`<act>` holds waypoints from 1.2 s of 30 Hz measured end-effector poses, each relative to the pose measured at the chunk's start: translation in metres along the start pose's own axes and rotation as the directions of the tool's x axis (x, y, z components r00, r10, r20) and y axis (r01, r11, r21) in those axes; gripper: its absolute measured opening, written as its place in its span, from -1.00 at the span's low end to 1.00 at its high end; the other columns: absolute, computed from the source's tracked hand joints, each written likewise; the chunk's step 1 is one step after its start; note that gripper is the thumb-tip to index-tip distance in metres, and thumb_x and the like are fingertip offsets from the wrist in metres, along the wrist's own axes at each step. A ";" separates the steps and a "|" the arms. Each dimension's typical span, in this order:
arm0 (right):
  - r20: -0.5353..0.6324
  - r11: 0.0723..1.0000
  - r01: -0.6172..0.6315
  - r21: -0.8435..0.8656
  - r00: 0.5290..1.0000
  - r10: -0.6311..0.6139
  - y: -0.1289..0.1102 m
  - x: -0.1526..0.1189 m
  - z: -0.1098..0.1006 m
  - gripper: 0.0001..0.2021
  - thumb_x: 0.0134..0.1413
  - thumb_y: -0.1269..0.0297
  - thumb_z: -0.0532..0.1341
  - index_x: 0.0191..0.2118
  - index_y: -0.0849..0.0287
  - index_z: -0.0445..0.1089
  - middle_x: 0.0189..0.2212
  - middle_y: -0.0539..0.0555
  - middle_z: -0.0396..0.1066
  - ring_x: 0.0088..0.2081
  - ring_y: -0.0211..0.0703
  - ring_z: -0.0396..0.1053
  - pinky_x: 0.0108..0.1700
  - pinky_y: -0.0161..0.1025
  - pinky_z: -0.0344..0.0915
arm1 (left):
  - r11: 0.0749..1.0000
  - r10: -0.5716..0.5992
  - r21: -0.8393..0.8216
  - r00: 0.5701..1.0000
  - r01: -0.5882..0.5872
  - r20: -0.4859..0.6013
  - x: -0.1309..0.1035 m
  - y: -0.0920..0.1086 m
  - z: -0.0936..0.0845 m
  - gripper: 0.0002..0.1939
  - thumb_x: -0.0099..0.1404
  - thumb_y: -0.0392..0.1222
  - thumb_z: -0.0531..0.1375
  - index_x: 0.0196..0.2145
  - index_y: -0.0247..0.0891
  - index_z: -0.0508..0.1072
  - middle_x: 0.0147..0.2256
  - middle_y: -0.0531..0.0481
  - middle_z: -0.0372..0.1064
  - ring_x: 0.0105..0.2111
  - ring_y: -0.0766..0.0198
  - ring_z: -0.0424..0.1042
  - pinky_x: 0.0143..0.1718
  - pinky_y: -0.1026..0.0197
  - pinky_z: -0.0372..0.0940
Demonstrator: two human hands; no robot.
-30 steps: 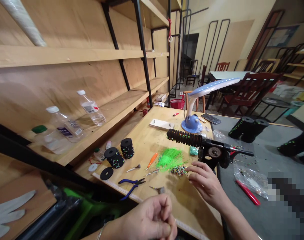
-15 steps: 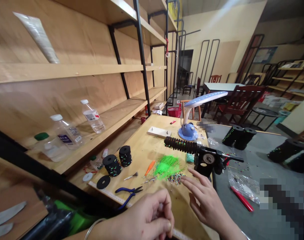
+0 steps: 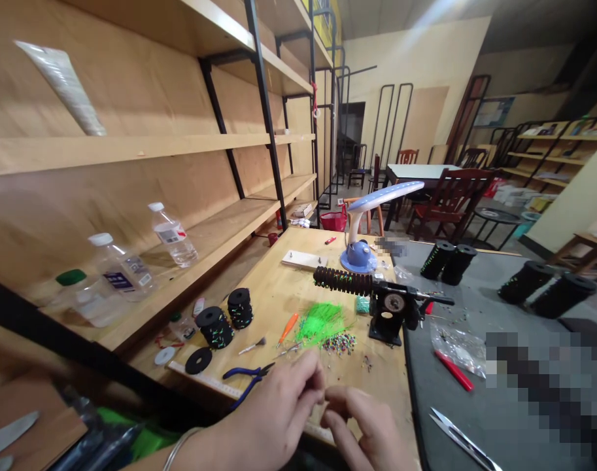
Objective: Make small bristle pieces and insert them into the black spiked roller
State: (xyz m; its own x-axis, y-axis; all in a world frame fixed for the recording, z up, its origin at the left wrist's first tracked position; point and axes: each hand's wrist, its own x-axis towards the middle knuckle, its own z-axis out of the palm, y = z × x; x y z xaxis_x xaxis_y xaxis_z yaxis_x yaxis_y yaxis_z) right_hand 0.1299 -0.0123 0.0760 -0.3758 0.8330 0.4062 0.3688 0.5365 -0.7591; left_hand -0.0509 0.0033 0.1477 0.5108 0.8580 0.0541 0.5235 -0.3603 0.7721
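Note:
My left hand (image 3: 283, 409) is over the table's front edge, fingers curled and pressed together; whatever they pinch is too small to make out. Close beside it, my right hand (image 3: 359, 425) has its thumb and fingers bent toward the left fingertips, and anything between them is hidden. Beyond the hands lie a pile of coloured beads (image 3: 340, 343), a bundle of green fibres (image 3: 322, 322) and an orange-handled tool (image 3: 288, 328). Blue-handled pliers (image 3: 246, 374) lie partly behind my left hand. A black clamp device (image 3: 387, 307) holds a ribbed black roll (image 3: 343, 280).
Black spools (image 3: 214, 327) stand at the left of the wooden table (image 3: 273, 278), near a black disc (image 3: 199, 360). A blue lamp (image 3: 358, 255) stands behind. On the grey mat (image 3: 420, 373) are scissors (image 3: 462, 439), a red pen (image 3: 454, 371) and more spools. Bottles (image 3: 174, 235) stand on the left shelf.
My right hand has moved from beside the beads back toward me, next to my left hand, and its fingers have curled. The view has shifted, bringing the scissors into sight.

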 end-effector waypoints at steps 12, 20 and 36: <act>-0.116 0.632 -0.311 0.710 0.833 0.541 0.017 -0.023 0.000 -0.66 0.06 -0.05 0.27 -0.41 0.16 0.37 -0.66 -0.04 0.41 -0.69 -0.34 0.24 -0.63 -0.42 0.13 | 0.601 -0.047 -0.792 0.985 -0.107 -0.168 0.050 -0.003 0.054 -0.77 0.28 -0.08 0.21 -0.33 -0.22 0.22 -0.35 -0.02 0.37 -0.35 0.28 0.37 -0.43 0.30 0.27; -0.217 0.295 -0.009 0.955 0.657 0.722 0.031 -0.032 -0.014 -0.67 -0.17 0.07 0.45 -0.41 0.13 0.34 -0.66 -0.11 0.36 -0.68 -0.40 0.21 -0.67 -0.51 0.09 | 0.845 0.260 -0.495 0.964 -0.201 0.053 0.060 -0.030 0.104 -0.69 0.42 -0.02 -0.02 -0.07 -0.29 0.31 -0.38 -0.09 0.43 -0.40 0.24 0.38 -0.33 0.21 0.24; -0.333 0.449 -0.065 0.891 0.580 0.744 0.043 -0.021 -0.039 -0.68 -0.20 0.12 0.47 -0.45 0.18 0.38 -0.69 -0.13 0.30 -0.67 -0.42 0.13 -0.65 -0.50 0.09 | 0.965 0.215 -0.156 0.977 -0.213 -0.003 0.060 -0.053 0.114 -0.88 0.29 -0.31 0.11 -0.40 -0.28 0.41 -0.47 0.01 0.36 -0.45 0.30 0.30 -0.41 0.30 0.13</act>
State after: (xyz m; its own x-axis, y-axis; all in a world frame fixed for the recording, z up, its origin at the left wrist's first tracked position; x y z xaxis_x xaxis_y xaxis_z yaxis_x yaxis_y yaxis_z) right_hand 0.1868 -0.0010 0.0544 0.3393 0.9271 -0.1595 -0.5677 0.0666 -0.8206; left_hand 0.0301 0.0325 0.0377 0.6094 0.7616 0.2205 0.2902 -0.4731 0.8318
